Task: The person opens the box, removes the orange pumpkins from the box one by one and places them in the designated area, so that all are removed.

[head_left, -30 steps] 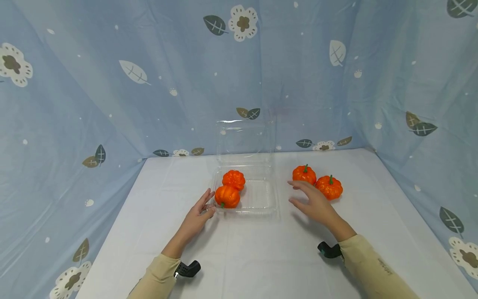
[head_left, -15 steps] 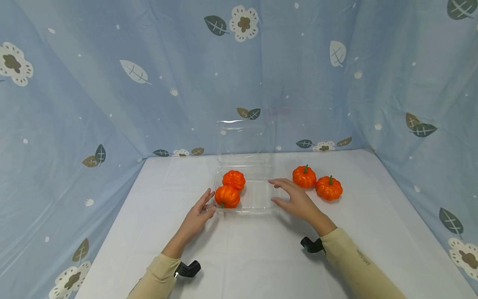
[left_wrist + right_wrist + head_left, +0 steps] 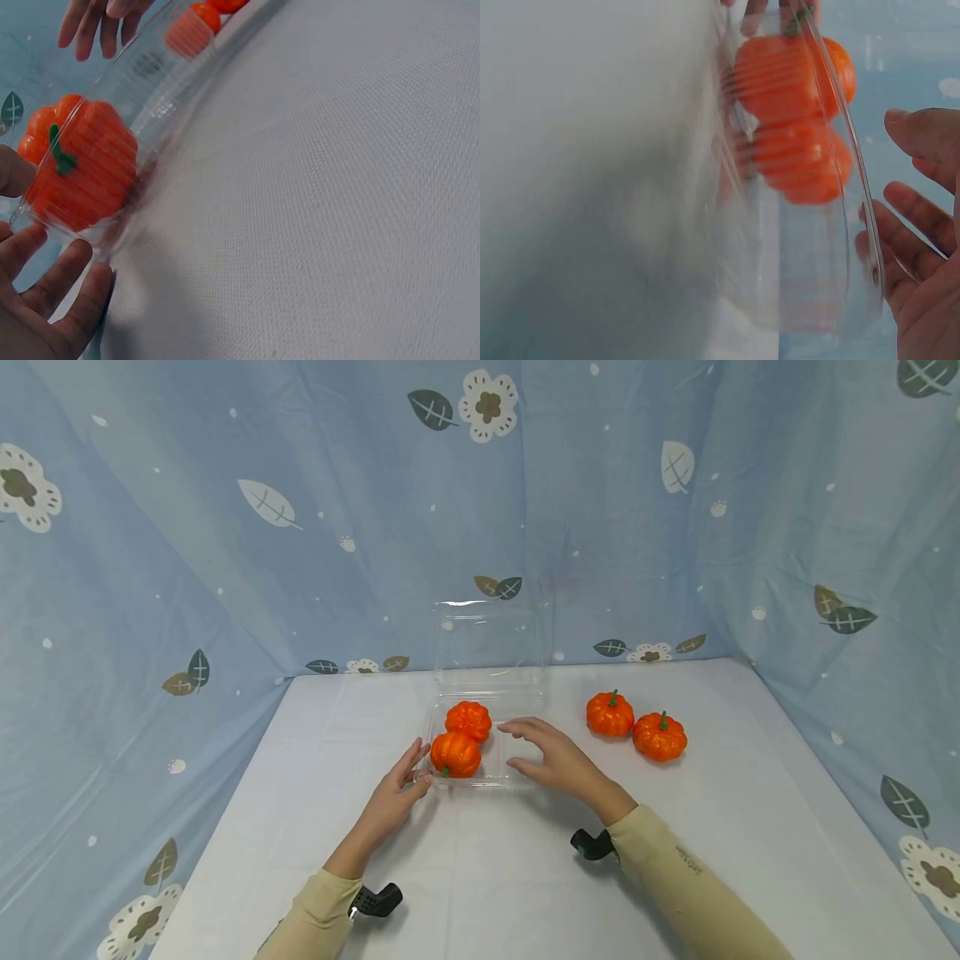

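A pale blue curtain (image 3: pixel 570 485), printed with leaves, flowers and small paw marks, hangs behind and on both sides of my white-covered table (image 3: pixel 465 877). Across the cloth reach my tan left sleeve (image 3: pixel 311 918) and right sleeve (image 3: pixel 690 885) (the right one bears dark lettering (image 3: pixel 688 860), too small for me to read). Ahead of me sits a clear plastic container (image 3: pixel 480 782), its lid (image 3: pixel 491 647) raised at the back. My left hand (image 3: pixel 390 802) lies at its near left corner, thumb and fingers loosely spread about the edge. My right hand (image 3: pixel 558 764) hovers over the container's right part, thumb and fingers parted in a loose curve, gripping nothing. Two orange pumpkins (image 3: pixel 455 755) rest against each other in the left part, the nearer with its green stem toward me; two other pumpkins (image 3: pixel 660 737) sit side by side on the cloth, right of the container, stems up.
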